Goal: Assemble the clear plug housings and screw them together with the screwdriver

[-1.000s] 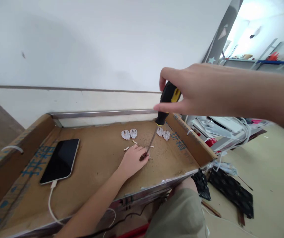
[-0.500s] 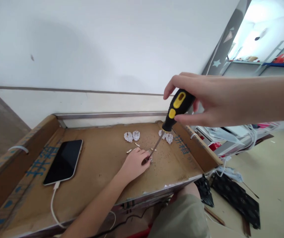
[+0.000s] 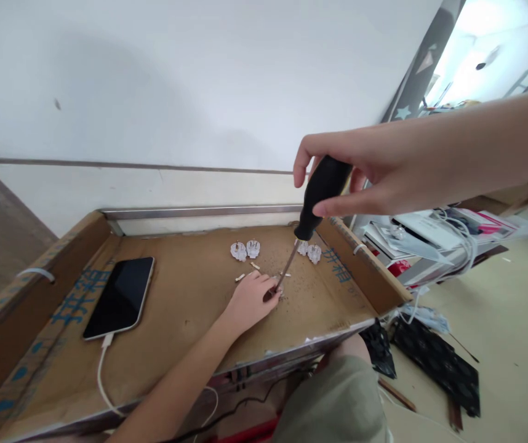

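My right hand [image 3: 342,175] is closed round the black handle of a screwdriver [image 3: 316,195], whose shaft slants down and left. Its tip meets a small clear plastic piece [image 3: 280,292] on the cardboard. My left hand [image 3: 255,298] rests there with its fingers pinching that piece, which is mostly hidden under them. Behind it lie two clear plug parts with metal pins [image 3: 246,250]. Two similar parts [image 3: 309,251] lie farther right, partly behind the screwdriver. Several small pale strips [image 3: 240,278] are scattered near my left fingers.
A phone [image 3: 120,298] with a white cable lies on the left of the cardboard [image 3: 185,320]. Raised cardboard sides [image 3: 365,264] border the surface, and a white wall [image 3: 176,92] stands behind. Papers and cables [image 3: 434,237] are piled at right. Dark panels [image 3: 434,363] lie on the floor.
The screwdriver's handle has turned, so its yellow patches no longer show. My right hand has shifted slightly left, with the forearm raised. My left hand stays in place.
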`<state>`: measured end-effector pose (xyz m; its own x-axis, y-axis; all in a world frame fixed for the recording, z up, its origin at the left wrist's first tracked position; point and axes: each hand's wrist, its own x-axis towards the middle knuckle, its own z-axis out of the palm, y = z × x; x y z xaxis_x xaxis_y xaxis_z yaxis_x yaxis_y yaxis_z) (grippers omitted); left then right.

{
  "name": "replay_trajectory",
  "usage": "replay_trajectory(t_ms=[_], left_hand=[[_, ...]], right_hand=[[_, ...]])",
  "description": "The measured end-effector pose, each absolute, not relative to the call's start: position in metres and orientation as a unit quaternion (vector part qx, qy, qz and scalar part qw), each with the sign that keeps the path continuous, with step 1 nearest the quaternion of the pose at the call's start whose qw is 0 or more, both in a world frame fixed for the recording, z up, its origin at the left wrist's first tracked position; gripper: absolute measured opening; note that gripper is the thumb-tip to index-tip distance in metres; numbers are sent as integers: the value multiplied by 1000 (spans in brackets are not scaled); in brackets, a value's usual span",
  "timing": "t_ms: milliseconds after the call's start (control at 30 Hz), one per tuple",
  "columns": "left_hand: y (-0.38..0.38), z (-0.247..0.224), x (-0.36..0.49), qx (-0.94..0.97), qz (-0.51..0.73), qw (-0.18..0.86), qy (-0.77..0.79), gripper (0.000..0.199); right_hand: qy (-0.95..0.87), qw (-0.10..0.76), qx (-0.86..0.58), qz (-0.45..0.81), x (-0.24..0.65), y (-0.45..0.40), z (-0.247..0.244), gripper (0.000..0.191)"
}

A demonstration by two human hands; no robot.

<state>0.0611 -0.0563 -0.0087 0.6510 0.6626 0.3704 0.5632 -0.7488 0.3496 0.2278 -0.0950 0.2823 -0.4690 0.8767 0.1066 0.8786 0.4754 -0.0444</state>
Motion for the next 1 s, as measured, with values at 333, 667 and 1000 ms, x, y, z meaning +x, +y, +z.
replay_trajectory(t_ms=[333,667,1000], left_hand=[[-53,-14,61,903,247,102,336,14],[-52,-11,60,902,253,119,329,16],[-51,-12,61,903,245,121,332,14]], right_hand=[[-832,-37,-552,-34,203,-98,286,49],[-826,85,-546,-111,208,-109,269,41],[-832,69,-541,-100,210,-121,268,37]])
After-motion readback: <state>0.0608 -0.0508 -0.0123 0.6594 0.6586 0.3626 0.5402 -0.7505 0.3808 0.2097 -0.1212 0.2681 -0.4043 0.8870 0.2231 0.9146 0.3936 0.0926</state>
